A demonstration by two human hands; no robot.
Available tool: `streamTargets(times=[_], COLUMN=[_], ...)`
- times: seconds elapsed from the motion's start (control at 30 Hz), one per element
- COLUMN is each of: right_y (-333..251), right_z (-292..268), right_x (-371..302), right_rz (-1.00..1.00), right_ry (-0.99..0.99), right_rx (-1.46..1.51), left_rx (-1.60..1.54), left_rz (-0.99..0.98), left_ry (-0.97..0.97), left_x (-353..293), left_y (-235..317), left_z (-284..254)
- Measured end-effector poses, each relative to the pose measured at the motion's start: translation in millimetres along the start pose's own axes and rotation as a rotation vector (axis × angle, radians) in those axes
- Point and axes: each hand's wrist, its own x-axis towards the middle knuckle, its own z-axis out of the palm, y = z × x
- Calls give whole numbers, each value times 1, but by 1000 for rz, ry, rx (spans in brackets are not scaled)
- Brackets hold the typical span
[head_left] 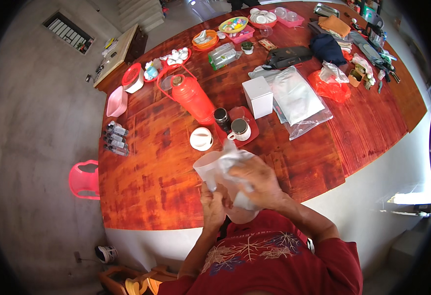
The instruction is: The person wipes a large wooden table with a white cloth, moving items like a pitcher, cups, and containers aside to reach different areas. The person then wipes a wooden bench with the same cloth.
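Note:
A translucent plastic pitcher (206, 167) is held tilted just in front of my chest, over the table's near edge. My left hand (213, 204) is closed around the side of it. My right hand (258, 183), a little blurred, presses a white cloth (235, 158) against the pitcher's outside. Just beyond them a round white lid (201, 139) lies on the table. Beside the lid a red tray (251, 129) bears a white mug (240, 130) with a dark top and a black flask (221, 118).
Behind the tray stands a tall red thermos (191, 98); a white box (258, 97) is to its right. Packed white cloth in clear plastic (299, 98) lies farther right. Small bottles (116, 137) line the left edge, near a pink chair (84, 179). Bowls and bags crowd the far side.

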Motion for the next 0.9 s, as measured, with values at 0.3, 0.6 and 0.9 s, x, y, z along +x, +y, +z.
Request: streamTargets(times=[0.3,0.6,0.9], right_y=[45,158,100], right_z=[28,30,20], right_x=[-21,14,-76], right_rz=[36,866,873], right_ry=[199,-165,-505], right_rx=[-89,1040,658], left_rx=[-31,-133,-163], left_rz=[-46,-177,-222], left_ry=[100,-86,244], left_x=[-10,0,-6], left_y=[11,-1,-11], left_z=[16,-29,-55])
